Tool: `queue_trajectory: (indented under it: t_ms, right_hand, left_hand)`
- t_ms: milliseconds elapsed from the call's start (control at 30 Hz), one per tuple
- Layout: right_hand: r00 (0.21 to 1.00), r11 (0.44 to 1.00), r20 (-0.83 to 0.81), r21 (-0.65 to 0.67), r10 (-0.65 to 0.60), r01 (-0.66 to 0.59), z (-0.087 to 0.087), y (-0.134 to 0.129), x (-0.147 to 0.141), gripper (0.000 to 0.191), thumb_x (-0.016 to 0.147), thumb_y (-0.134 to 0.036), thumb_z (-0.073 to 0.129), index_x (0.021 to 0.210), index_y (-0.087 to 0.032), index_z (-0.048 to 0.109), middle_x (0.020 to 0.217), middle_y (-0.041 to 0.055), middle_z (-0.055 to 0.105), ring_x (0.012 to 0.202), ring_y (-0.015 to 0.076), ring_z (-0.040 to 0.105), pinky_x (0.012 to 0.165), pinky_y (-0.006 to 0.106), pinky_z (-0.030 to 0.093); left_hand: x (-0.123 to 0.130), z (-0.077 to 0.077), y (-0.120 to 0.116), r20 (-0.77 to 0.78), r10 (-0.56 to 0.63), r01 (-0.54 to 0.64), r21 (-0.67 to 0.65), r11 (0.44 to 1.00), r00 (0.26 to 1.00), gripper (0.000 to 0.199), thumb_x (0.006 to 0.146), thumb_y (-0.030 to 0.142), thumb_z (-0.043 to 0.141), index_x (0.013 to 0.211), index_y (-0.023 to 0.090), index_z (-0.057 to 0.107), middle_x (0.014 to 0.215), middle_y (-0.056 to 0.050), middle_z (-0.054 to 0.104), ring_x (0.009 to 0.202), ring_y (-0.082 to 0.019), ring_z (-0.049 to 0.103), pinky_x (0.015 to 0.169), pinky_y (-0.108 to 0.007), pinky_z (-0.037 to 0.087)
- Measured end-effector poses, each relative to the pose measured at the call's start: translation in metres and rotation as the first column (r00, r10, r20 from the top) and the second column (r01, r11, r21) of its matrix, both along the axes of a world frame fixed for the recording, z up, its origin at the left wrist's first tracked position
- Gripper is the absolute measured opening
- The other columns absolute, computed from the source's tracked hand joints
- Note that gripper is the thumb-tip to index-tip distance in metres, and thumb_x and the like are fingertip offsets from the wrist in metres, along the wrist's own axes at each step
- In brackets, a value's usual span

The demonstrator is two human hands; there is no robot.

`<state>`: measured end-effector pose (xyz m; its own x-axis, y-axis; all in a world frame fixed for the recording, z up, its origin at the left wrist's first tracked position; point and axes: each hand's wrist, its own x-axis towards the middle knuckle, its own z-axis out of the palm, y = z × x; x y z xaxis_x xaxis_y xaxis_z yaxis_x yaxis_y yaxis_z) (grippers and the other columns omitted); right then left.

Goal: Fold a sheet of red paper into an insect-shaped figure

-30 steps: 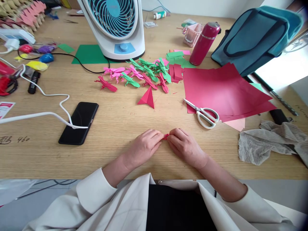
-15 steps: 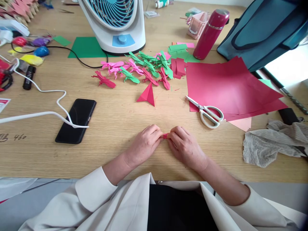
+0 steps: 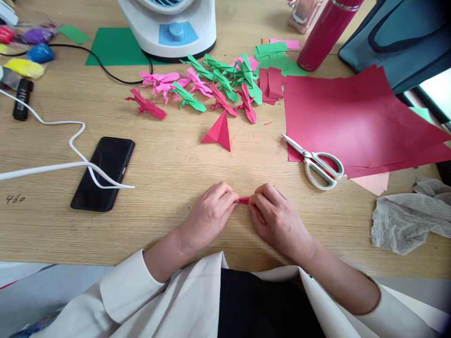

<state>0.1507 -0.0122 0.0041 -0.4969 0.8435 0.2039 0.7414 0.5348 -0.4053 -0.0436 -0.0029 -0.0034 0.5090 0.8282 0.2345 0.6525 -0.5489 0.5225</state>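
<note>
A small folded strip of red paper (image 3: 244, 200) is stretched between my two hands, low over the front of the table. My left hand (image 3: 215, 206) pinches its left end. Its right end is in the closed fingers of my right hand (image 3: 276, 216). Most of the strip is covered by fingers, so its full shape is hidden. Beyond my hands lies a folded red paper triangle (image 3: 219, 132) with a crease down it. Farther back rest several folded paper figures in green (image 3: 188, 97), pink (image 3: 199, 83) and red (image 3: 146, 104).
White-handled scissors (image 3: 315, 162) lie at the right, partly over large red paper sheets (image 3: 345, 122). A phone (image 3: 104, 173) with a white cable (image 3: 75, 136) is on the left. Behind stand a fan (image 3: 179, 35), a red bottle (image 3: 326, 35) and a blue bag (image 3: 398, 42). A grey cloth (image 3: 405, 220) lies right.
The camera view has tilted down and come closer to the table. My hands have drawn slightly apart, and more of the red paper strip shows between them.
</note>
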Motion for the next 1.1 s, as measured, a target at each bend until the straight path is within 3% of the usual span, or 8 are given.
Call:
queue_trajectory:
  t_ms: [433,1100]
  right_hand:
    - [0.997,0.992,0.006,-0.102,-0.076,0.076,0.0036,0.0041,-0.0036,0.011,0.089,-0.014,0.053,0.080,-0.019,0.055,0.086,0.0057,0.054,0.078,0.0187,0.053,0.073,0.033,0.046]
    - [0.989,0.975,-0.024,-0.174,-0.145,0.138,0.0064,0.0061,-0.0081,0.013,0.085,-0.010,0.051,0.082,-0.022,0.049,0.084,0.0036,0.056,0.076,0.0189,0.052,0.069,0.032,0.040]
  left_hand:
    - [0.0075,0.0041,0.0010,-0.026,0.152,-0.154,-0.056,0.987,0.988,0.012,0.087,0.009,0.055,0.077,0.017,0.053,0.085,-0.004,0.054,0.081,-0.017,0.054,0.074,-0.030,0.046]
    - [0.0102,0.0042,0.0029,-0.038,0.175,-0.177,-0.061,0.982,0.984,0.013,0.083,0.008,0.058,0.077,0.018,0.052,0.084,-0.002,0.052,0.080,-0.016,0.053,0.074,-0.030,0.046]
